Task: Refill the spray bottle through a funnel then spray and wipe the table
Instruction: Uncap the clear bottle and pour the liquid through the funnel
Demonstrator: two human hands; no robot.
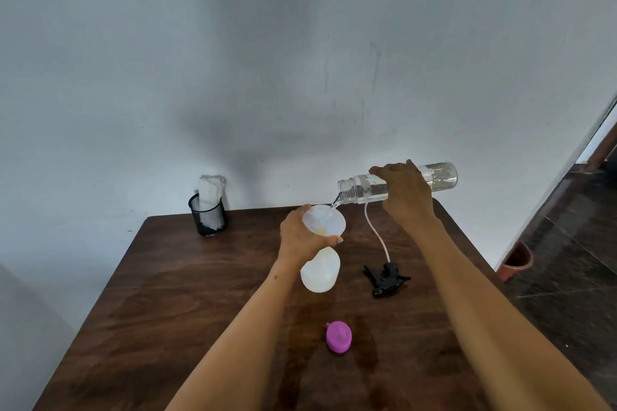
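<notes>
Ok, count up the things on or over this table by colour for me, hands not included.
Clear or translucent: 3, the water bottle, the funnel, the spray bottle
Black: 2, the trigger sprayer head, the mesh cup
Pink: 1, the cap
White: 1, the cloth in the cup
Total: 7

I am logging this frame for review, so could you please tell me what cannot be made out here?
Head view only:
- Fill level of the spray bottle: its cloudy wall hides the water.
- Funnel spout in the bottle neck: the left hand covers it.
- Middle of the water bottle: under the right hand.
- Cloth in the mesh cup: lower part hidden.
- Pink cap: details too small.
</notes>
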